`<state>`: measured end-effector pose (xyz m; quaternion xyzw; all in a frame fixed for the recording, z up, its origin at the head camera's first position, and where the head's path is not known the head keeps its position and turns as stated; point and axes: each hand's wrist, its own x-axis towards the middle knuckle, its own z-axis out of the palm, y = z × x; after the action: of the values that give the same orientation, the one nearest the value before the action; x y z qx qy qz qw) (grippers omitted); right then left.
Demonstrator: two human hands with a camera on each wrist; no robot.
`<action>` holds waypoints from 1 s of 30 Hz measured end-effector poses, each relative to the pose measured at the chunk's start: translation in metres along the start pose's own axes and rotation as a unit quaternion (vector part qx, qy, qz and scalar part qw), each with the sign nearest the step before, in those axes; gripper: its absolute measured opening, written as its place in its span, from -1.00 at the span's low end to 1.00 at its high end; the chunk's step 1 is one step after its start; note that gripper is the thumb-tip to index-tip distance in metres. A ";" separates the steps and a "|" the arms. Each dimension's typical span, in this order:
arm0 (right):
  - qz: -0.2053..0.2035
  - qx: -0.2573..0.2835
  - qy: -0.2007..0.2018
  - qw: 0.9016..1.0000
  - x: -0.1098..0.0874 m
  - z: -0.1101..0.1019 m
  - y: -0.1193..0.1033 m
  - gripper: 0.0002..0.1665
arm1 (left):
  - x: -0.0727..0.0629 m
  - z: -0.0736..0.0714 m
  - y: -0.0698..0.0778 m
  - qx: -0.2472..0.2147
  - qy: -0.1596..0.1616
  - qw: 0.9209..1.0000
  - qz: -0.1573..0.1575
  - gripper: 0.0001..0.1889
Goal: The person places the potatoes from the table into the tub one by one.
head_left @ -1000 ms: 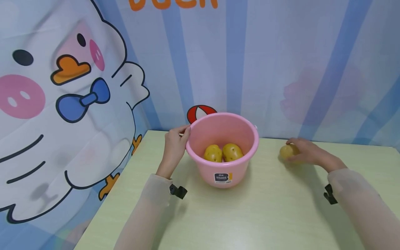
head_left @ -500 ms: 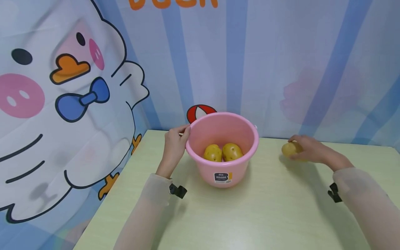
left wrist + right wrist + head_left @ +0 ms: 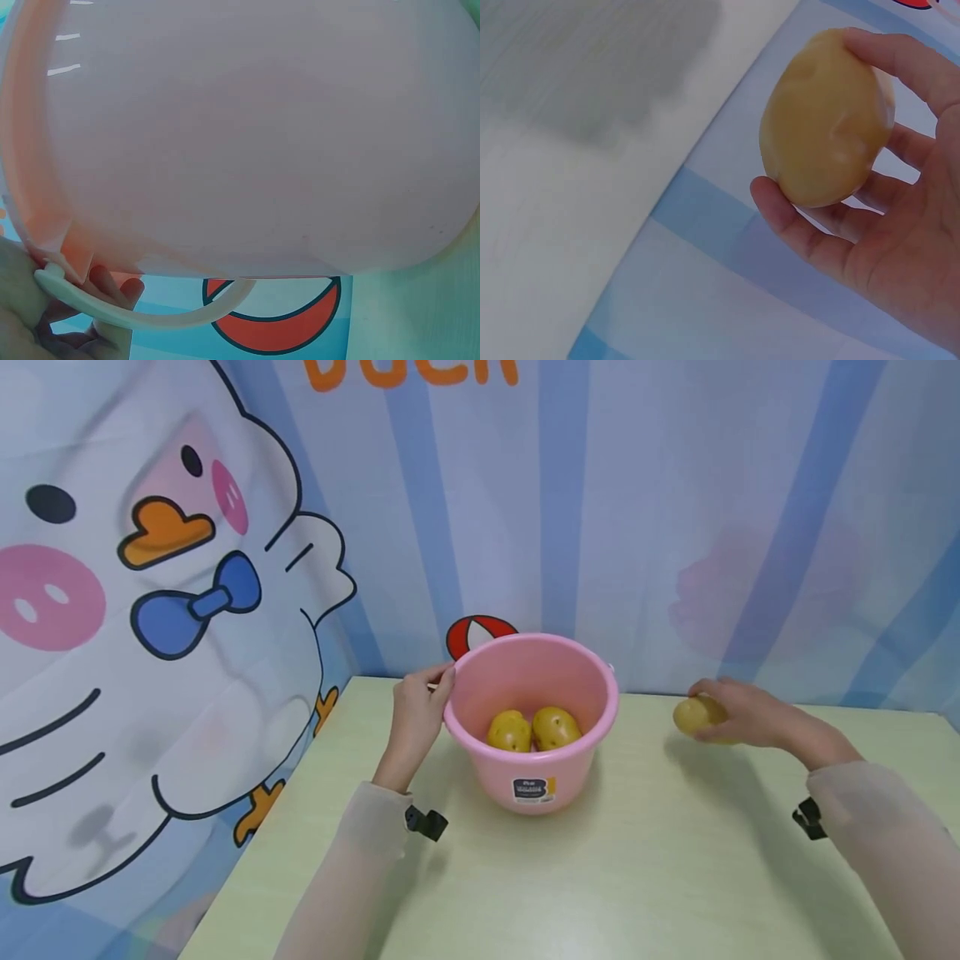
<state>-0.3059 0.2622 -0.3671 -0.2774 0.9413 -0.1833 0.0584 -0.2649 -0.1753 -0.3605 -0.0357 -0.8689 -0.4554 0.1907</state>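
Observation:
A pink bucket [image 3: 536, 777] stands upright on the table, and two yellow potatoes lie side by side inside it, the left potato [image 3: 510, 732] and the right potato [image 3: 556, 728]. My left hand [image 3: 416, 714] grips the bucket's rim at its left side. In the left wrist view, the bucket's pale handle [image 3: 142, 319] hangs by the fingers, and the bucket wall fills most of the picture. To the right of the bucket, my right hand [image 3: 753, 714] holds a third potato [image 3: 825, 120] between thumb and fingers, raised a little off the table with its shadow below.
The pale wooden table [image 3: 600, 885] runs back to a blue striped cloth backdrop [image 3: 637, 527]. A printed duck [image 3: 195, 693] covers the cloth on the left. Small black cameras are strapped on both wrists.
My right hand has risen slightly from the table with the potato and shifted a little to the right. The left hand and the bucket have stayed in place.

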 end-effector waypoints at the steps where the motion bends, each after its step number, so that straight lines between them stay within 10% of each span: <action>1: -0.003 -0.002 0.000 1.000 -0.001 -0.002 -0.002 -0.32 | 0.000 0.000 0.000 0.000 0.000 1.000 -0.001 -0.64; 30: -0.042 -0.016 0.016 0.999 -0.009 -0.046 -0.051 -0.39 | 0.001 0.000 0.001 0.000 -0.001 1.000 -0.003 -0.64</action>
<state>-0.2826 0.2421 -0.3048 -0.3144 0.9324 -0.1753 0.0313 -0.2654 -0.1752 -0.3595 -0.0336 -0.8694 -0.4555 0.1886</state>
